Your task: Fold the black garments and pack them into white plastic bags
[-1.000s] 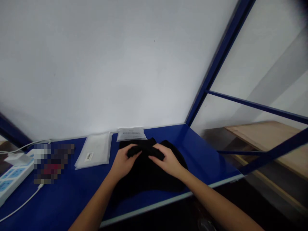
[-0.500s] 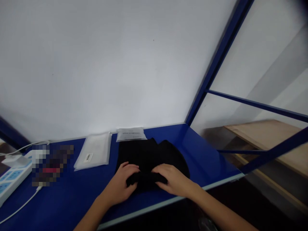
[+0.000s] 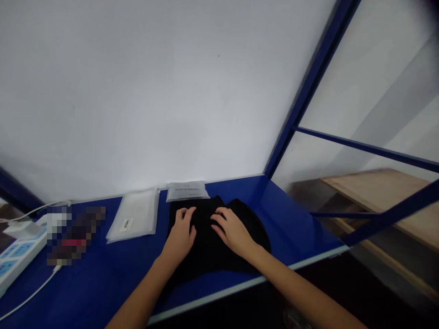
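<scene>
A piece of black cloth [image 3: 212, 256] lies spread flat on the blue table, its near edge slightly curved and its right side rounded. What kind of item it is cannot be made out. My left hand [image 3: 181, 230] rests on its left part, fingers bent and apart. Across from it, my right hand [image 3: 233, 230] touches the right part with its fingers loosely spread. Neither hand seems to grip the cloth. Just behind the cloth sits a filled, clear-white packet [image 3: 187, 190] with dark lettering.
Left of the cloth lies a stack of flat translucent plastic bags [image 3: 139, 212] with a barcode label. Further left are a blurred-out object [image 3: 76, 235], a white power strip [image 3: 24, 251] and white cables. A blue metal frame [image 3: 308, 82] rises at the right, with a wooden board [image 3: 387, 196] beyond it.
Both hands have let go of the bunched near part of the cloth and moved farther back over it. The near part now lies flat toward the table's front edge.
</scene>
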